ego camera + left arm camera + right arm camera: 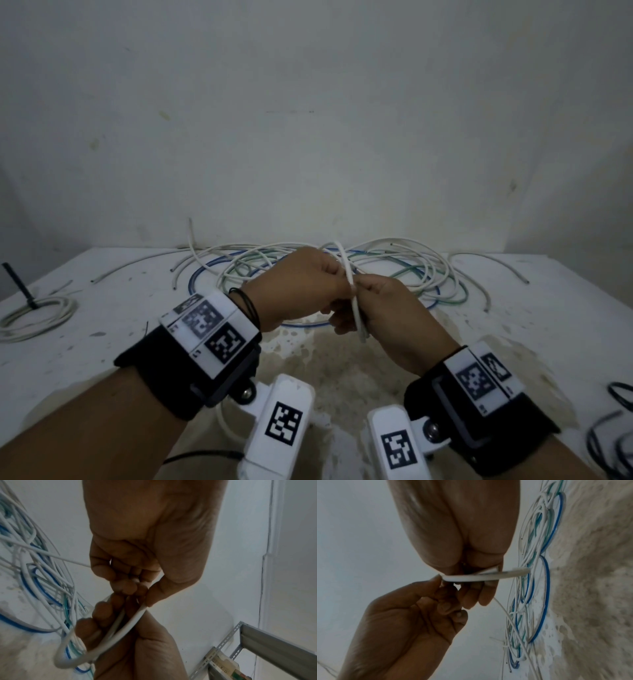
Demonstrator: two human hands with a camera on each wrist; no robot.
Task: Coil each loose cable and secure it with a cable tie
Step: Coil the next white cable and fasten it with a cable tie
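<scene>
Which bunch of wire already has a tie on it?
The small white coil at the table's far left edge: a black cable tie sticks up from it. The big white, blue and green tangle lies loose, untied.

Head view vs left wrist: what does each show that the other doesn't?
Head only: a tied white coil with a black tie at the table's left edge, black cables at right, and the wrist rigs.

Left wrist only: a metal shelf frame by the wall, and the held cable folded into a narrow loop.

Both: left hand and right hand pinching the white cable above the loose pile of white, blue and green cables.
</scene>
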